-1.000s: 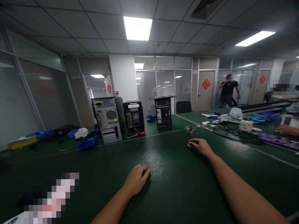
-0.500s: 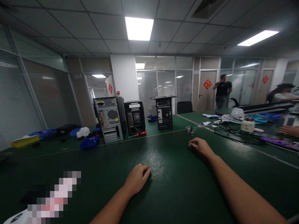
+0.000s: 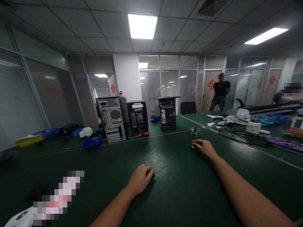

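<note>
My left hand (image 3: 141, 179) rests on the green tabletop (image 3: 175, 189), fingers curled inward and thumb alongside. Nothing shows in it, though its underside is hidden. Farther forward and to the right, my right hand (image 3: 204, 148) is closed in a pinch at the table surface. A small shiny metal piece (image 3: 193, 146) shows at its fingertips; its kind is too small to tell. Just beyond these fingers stand a few small metal parts (image 3: 194, 132), apart from the hand.
Three computer cases (image 3: 115, 119) stand along the back, with a red-handled screwdriver (image 3: 144, 134) before them. A blue bin (image 3: 92, 142) sits to the left. Cables (image 3: 246, 138) and a white pot (image 3: 253, 126) lie right, near another person's hand (image 3: 295, 131). A person (image 3: 221, 91) stands behind.
The view has shifted slightly. Both my hands keep nearly the same places and poses on the table. The standing person in the background has lowered an arm.
</note>
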`<state>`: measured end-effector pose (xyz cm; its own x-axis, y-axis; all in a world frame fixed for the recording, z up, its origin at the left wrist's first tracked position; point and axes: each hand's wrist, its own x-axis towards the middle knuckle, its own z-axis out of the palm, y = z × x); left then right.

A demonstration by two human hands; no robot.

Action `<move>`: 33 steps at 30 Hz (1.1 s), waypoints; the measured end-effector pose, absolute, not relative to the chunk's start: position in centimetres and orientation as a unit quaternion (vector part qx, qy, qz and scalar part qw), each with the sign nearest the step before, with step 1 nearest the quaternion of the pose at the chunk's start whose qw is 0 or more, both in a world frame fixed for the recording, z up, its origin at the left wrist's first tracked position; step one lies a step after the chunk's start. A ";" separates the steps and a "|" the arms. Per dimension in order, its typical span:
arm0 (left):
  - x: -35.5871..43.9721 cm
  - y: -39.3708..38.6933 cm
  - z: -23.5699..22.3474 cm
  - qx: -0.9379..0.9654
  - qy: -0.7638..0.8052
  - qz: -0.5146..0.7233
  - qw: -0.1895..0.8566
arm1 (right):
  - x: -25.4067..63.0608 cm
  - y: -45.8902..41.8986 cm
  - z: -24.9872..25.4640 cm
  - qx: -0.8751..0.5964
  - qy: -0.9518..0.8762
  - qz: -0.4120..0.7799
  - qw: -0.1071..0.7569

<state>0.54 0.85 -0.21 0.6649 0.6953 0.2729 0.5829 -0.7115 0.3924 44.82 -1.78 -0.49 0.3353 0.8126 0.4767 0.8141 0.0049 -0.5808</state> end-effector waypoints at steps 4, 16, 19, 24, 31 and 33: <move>0.5 0.8 -0.1 0.902 0.358 0.198 0.139 | 44.4 -1.9 -0.3 -0.708 -0.579 0.011 0.405; 0.5 0.6 0.1 0.903 0.357 0.199 0.135 | 44.1 -2.1 0.0 -0.706 -0.584 0.001 0.401; 0.5 0.7 0.0 0.904 0.352 0.202 0.136 | 44.4 -1.9 -0.1 -0.697 -0.593 -0.010 0.403; 0.5 0.7 -0.1 0.902 0.357 0.200 0.134 | 44.7 -1.7 -0.4 -0.700 -0.597 -0.012 0.393; 0.6 0.5 0.2 0.903 0.358 0.196 0.137 | 44.2 -2.2 -0.5 -0.697 -0.580 -0.001 0.422; 0.6 0.4 0.3 0.902 0.360 0.196 0.138 | 44.0 -2.3 -0.5 -0.694 -0.577 0.002 0.431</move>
